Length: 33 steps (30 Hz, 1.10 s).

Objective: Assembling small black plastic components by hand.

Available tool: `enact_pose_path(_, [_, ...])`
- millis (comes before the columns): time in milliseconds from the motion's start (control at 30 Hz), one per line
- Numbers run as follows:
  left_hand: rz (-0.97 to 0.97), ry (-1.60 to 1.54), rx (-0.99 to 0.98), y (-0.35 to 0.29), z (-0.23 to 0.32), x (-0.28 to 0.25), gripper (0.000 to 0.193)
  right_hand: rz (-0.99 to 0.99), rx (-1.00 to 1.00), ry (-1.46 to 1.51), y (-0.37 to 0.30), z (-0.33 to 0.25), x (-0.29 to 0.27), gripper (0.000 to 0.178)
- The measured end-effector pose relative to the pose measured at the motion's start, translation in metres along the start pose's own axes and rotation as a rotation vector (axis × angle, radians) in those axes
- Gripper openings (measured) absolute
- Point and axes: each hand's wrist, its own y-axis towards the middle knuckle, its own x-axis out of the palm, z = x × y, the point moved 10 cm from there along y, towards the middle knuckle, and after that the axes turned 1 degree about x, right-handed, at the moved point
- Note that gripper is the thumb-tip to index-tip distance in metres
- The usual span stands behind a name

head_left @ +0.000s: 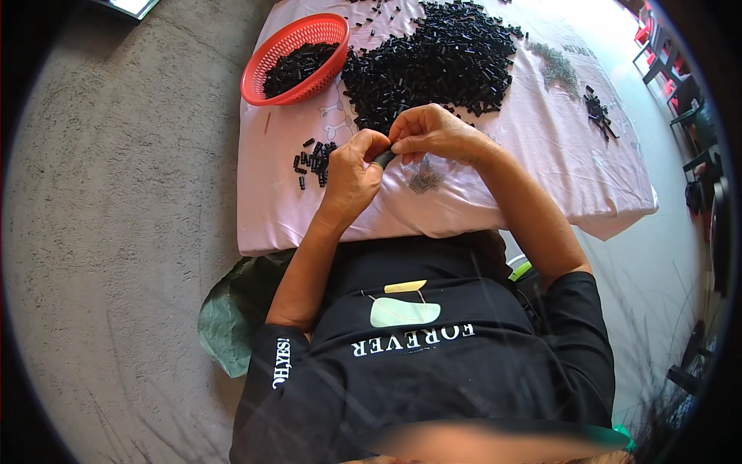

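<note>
My left hand point(355, 178) and my right hand point(437, 136) meet above the near part of the cloth-covered table, fingertips pinched together. A dark grey piece point(384, 158) shows between them; whether it is held or worn on a finger, I cannot tell. Anything smaller in the fingertips is hidden. Just beyond the hands spreads a large heap of small black cylindrical parts point(433, 62). Several similar black parts point(313, 161) lie loose beside my left hand. Below my right hand is a little pile of fine, metallic-looking bits point(424, 178).
A red perforated basket point(255, 73) holding black parts stands at the table's far left. Farther right lie more fine bits point(555, 66) and a small cluster of black pieces point(598, 113). A pink cloth point(278, 224) covers the table. A green bag point(232, 317) is by my left side.
</note>
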Motion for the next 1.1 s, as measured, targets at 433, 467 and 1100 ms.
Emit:
enact_pose_path(433, [-0.001,0.257,0.024,0.0,-0.028,0.007,0.025,0.133,-0.022,0.064,0.0,0.001,-0.022,0.016])
enact_pose_path(467, [0.007,0.303,0.031,0.0,-0.029,0.009,0.022,0.111,-0.016,0.088,0.001,0.002,-0.02,0.016])
enact_pose_path(1100, [0.064,0.063,-0.009,0.001,-0.005,-0.009,0.034,0.076,-0.069,0.214,0.003,0.002,-0.015,0.021])
